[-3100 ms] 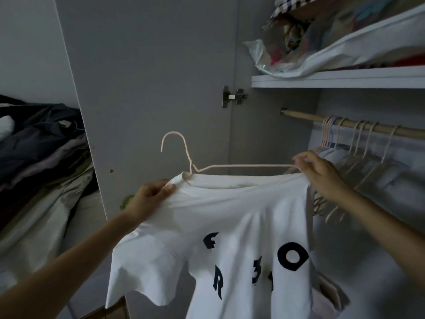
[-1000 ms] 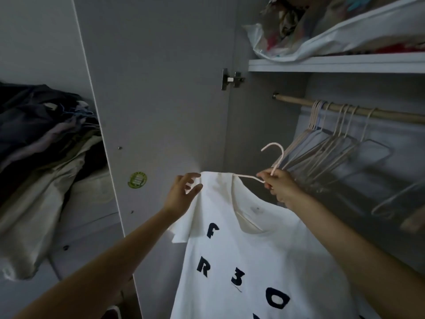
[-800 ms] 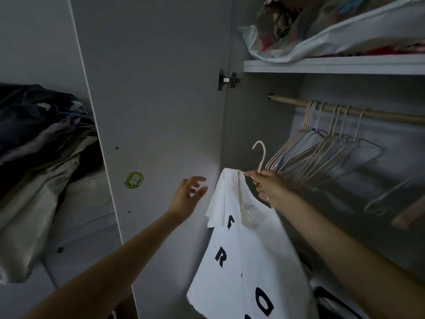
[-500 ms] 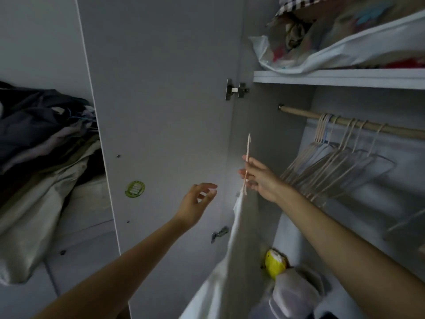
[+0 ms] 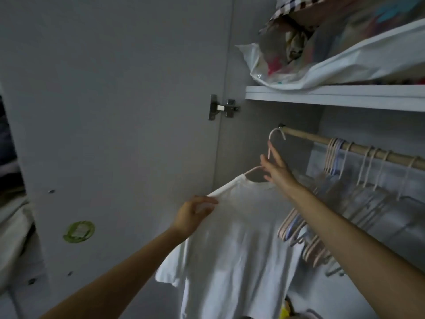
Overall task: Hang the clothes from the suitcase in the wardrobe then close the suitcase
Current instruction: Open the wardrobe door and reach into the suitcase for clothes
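My white T-shirt (image 5: 232, 238) has gone up since a moment ago, and its hanger (image 5: 271, 146) hook is now sitting at the left end of the wooden rod (image 5: 358, 148). Before, I was holding it lower, away from the rod. My right hand (image 5: 274, 169) is touching the hanger's neck, with my fingers straight and a little apart. My left hand (image 5: 193, 214) is pinching the shirt's shoulder, with fingers curled on the cloth. The shirt is hanging down inside the wardrobe, just beside the open door (image 5: 115, 111). Many bare hangers (image 5: 322, 222) are hanging on the rod to the right. A plastic bag (image 5: 322, 63) is lying on the shelf (image 5: 333, 97) above.
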